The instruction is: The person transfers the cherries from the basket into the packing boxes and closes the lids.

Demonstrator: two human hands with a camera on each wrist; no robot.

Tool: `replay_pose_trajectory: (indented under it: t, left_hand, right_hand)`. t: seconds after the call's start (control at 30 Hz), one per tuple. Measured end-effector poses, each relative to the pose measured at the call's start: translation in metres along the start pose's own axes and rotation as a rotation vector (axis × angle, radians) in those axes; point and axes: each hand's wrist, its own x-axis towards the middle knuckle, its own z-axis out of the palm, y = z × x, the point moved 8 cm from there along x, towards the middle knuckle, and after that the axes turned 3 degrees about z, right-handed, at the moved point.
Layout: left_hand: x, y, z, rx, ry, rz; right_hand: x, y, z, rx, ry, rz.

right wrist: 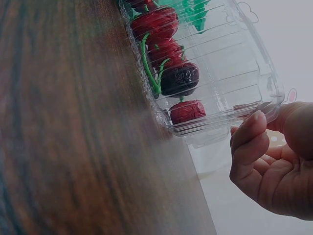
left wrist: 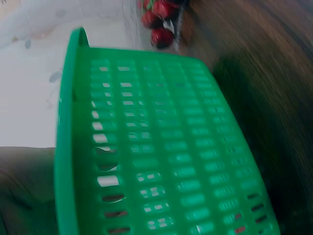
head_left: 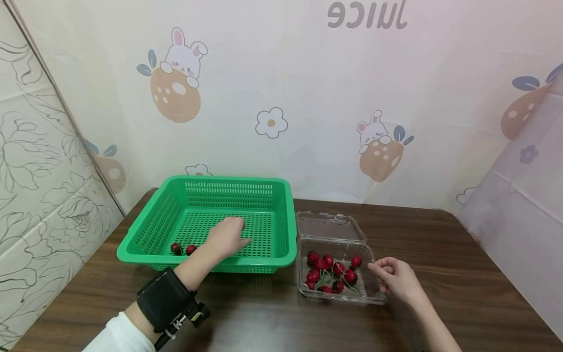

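In the head view my left hand point(head_left: 226, 237) reaches over the near wall of a green plastic basket point(head_left: 290, 215), thumb held apart from the index finger; the other fingertips are hidden. Two dark red cherries point(head_left: 191, 250) lie in the basket to the left of my wrist. My right hand point(head_left: 396, 277) pinches the right rim of a clear plastic clamshell box point(head_left: 364, 293) between thumb and fingers, as the right wrist view also shows. Inside the box are several red cherries point(right wrist: 161, 24) with green stems. The left wrist view is filled by the basket's slotted wall point(left wrist: 161, 127).
The clamshell's lid point(head_left: 327, 227) is folded back toward the wall. Basket and box stand side by side on a dark wooden table point(head_left: 264, 313). A printed cloth point(head_left: 308, 98) hangs behind the table. A black wrist strap point(head_left: 167, 298) with a camera is on my left forearm.
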Motion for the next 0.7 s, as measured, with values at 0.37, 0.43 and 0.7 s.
replay_pose_trajectory:
  t: [0.37, 0.43, 0.7]
  left_hand:
    - [0.004, -0.036, 0.014, 0.016, -0.179, -0.074]
    - [0.003, -0.041, 0.015, 0.023, -0.204, -0.086]
    - [0.0, -0.055, 0.023, 0.037, -0.27, -0.088]
  right_hand:
    - [0.0, -0.001, 0.003, 0.003, -0.005, -0.005]
    - [0.0, -0.001, 0.003, 0.0, -0.006, -0.008]
    - [0.0, 0.0, 0.003, -0.003, -0.003, -0.008]
